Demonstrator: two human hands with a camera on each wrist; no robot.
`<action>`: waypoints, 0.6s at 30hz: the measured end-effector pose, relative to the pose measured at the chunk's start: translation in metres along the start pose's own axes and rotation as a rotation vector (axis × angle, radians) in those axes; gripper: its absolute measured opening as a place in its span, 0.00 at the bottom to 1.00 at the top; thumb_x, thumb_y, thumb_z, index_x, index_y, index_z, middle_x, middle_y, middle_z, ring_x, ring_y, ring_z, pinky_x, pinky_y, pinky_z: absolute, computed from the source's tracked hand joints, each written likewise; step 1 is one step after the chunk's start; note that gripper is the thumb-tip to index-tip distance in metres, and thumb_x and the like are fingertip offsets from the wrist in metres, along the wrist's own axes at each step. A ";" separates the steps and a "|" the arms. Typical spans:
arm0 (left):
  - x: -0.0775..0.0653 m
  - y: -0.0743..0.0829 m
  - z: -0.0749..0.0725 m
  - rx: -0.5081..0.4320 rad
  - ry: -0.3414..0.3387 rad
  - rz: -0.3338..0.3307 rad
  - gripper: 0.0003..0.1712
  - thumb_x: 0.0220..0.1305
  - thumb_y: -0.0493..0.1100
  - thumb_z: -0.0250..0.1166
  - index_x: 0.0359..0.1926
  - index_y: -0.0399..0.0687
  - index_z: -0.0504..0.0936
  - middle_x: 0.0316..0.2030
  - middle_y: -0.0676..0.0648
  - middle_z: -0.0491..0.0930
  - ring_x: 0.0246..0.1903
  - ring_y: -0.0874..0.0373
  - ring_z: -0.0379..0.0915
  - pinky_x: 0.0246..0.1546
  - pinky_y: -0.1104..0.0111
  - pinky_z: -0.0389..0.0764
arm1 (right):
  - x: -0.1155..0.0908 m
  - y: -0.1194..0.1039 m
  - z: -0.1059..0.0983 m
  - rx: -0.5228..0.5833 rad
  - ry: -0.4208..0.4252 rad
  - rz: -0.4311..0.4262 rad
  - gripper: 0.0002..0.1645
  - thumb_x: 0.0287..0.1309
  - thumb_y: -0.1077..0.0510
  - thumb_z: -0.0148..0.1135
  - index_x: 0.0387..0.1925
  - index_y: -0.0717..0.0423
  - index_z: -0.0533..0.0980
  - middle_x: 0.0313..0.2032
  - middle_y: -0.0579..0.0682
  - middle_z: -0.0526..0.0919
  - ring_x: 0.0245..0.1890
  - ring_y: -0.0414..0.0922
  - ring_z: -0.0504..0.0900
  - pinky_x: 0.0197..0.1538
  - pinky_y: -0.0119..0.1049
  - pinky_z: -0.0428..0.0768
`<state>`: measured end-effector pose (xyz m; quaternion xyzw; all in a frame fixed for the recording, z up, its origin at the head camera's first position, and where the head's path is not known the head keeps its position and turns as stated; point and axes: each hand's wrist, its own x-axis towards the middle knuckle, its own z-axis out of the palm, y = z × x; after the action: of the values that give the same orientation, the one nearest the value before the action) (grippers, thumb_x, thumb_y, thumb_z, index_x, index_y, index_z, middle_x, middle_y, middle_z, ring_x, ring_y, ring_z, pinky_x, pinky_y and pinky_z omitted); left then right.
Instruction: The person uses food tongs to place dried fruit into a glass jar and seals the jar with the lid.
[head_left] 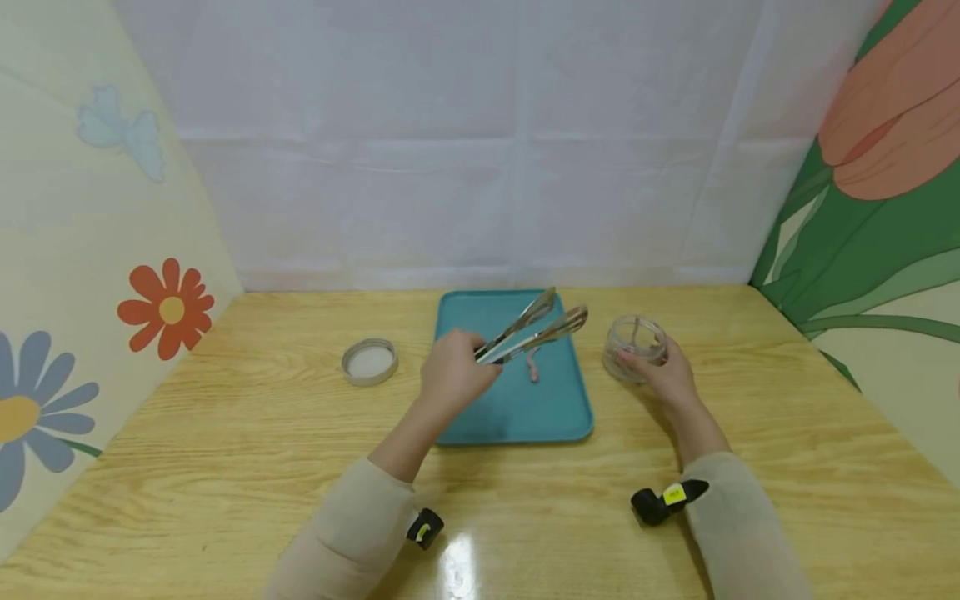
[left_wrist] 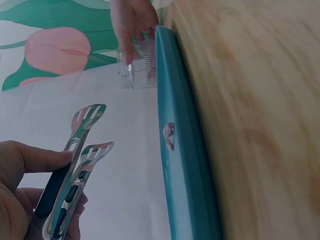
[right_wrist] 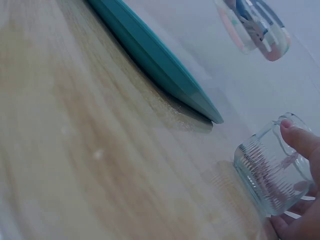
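Metal tongs [head_left: 534, 335] with slotted tips are gripped in my left hand [head_left: 456, 372], above a blue tray [head_left: 510, 417]. The tips stand apart with nothing between them. On the tray lies a small pinkish, twisted piece [head_left: 533, 365]; its kind is hard to tell. My right hand [head_left: 671, 375] holds a clear glass jar [head_left: 628, 343] at the tray's right, thumb against the near side. The jar has no lid on, and a thin pinkish strip [right_wrist: 289, 161] shows inside it. In the left wrist view the tongs [left_wrist: 75, 175] sit between thumb and fingers.
A round jar lid [head_left: 370, 362] with a pale inside lies on the wooden table [head_left: 262, 433], left of the tray. A white cloth [head_left: 465, 167] hangs along the table's back edge. Painted flower panels [head_left: 892, 275] stand at both sides.
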<state>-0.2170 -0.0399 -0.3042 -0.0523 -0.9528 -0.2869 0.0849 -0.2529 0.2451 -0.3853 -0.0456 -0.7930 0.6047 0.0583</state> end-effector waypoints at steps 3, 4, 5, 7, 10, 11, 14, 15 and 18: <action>-0.002 -0.004 -0.001 0.022 -0.017 -0.007 0.06 0.43 0.44 0.66 0.26 0.48 0.81 0.17 0.53 0.71 0.16 0.58 0.64 0.11 0.68 0.63 | 0.000 0.000 0.000 -0.003 -0.005 0.003 0.58 0.43 0.43 0.63 0.65 0.58 0.39 0.60 0.64 0.51 0.57 0.58 0.53 0.54 0.50 0.56; -0.003 -0.005 0.000 0.028 -0.025 -0.013 0.05 0.43 0.44 0.66 0.25 0.49 0.81 0.17 0.52 0.71 0.15 0.58 0.63 0.11 0.68 0.63 | -0.001 0.000 0.001 -0.004 -0.008 0.003 0.58 0.43 0.43 0.63 0.65 0.58 0.39 0.60 0.64 0.51 0.57 0.58 0.53 0.54 0.50 0.56; -0.004 -0.007 0.000 0.036 -0.031 -0.017 0.05 0.43 0.44 0.66 0.24 0.49 0.80 0.16 0.52 0.71 0.15 0.58 0.63 0.10 0.68 0.62 | -0.001 0.000 0.001 -0.003 -0.010 0.004 0.58 0.43 0.43 0.62 0.65 0.58 0.39 0.60 0.64 0.51 0.57 0.58 0.53 0.54 0.50 0.56; -0.005 -0.009 0.000 0.051 -0.041 -0.021 0.05 0.43 0.44 0.66 0.22 0.49 0.79 0.15 0.53 0.70 0.14 0.58 0.62 0.10 0.68 0.62 | -0.002 0.000 0.001 0.001 -0.015 0.006 0.58 0.43 0.43 0.63 0.65 0.59 0.39 0.60 0.64 0.51 0.57 0.58 0.53 0.54 0.50 0.56; -0.006 -0.011 0.000 0.077 -0.049 -0.021 0.06 0.42 0.44 0.66 0.19 0.49 0.77 0.13 0.52 0.70 0.13 0.58 0.62 0.10 0.68 0.62 | -0.002 0.000 0.000 0.006 -0.014 0.005 0.58 0.43 0.43 0.63 0.65 0.59 0.39 0.59 0.64 0.51 0.57 0.58 0.53 0.54 0.50 0.56; -0.007 -0.012 0.000 0.088 -0.052 -0.018 0.07 0.42 0.44 0.67 0.18 0.49 0.77 0.14 0.52 0.69 0.14 0.58 0.62 0.10 0.68 0.62 | -0.002 -0.001 0.000 0.007 -0.013 0.004 0.58 0.43 0.43 0.63 0.65 0.59 0.39 0.59 0.65 0.51 0.57 0.58 0.53 0.54 0.49 0.56; -0.009 -0.015 -0.001 0.107 -0.071 -0.027 0.08 0.42 0.44 0.66 0.17 0.48 0.75 0.14 0.52 0.69 0.14 0.58 0.62 0.11 0.68 0.61 | -0.002 -0.001 0.000 -0.001 -0.010 0.006 0.58 0.43 0.43 0.62 0.65 0.59 0.40 0.59 0.64 0.52 0.57 0.58 0.54 0.54 0.49 0.57; -0.010 -0.016 -0.001 0.111 -0.075 -0.033 0.09 0.42 0.44 0.66 0.16 0.48 0.75 0.14 0.51 0.68 0.14 0.58 0.61 0.11 0.68 0.61 | -0.002 -0.001 0.000 -0.003 -0.009 0.005 0.58 0.43 0.43 0.62 0.65 0.59 0.40 0.59 0.64 0.52 0.57 0.58 0.54 0.54 0.49 0.57; -0.011 -0.019 -0.001 0.118 -0.088 -0.046 0.09 0.42 0.43 0.65 0.15 0.48 0.74 0.14 0.51 0.67 0.14 0.58 0.60 0.10 0.69 0.60 | -0.001 -0.001 0.001 -0.009 -0.009 0.012 0.58 0.43 0.42 0.62 0.65 0.58 0.40 0.59 0.64 0.52 0.57 0.58 0.54 0.54 0.50 0.57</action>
<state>-0.2089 -0.0566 -0.3152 -0.0376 -0.9717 -0.2298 0.0394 -0.2520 0.2443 -0.3849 -0.0481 -0.7958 0.6015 0.0507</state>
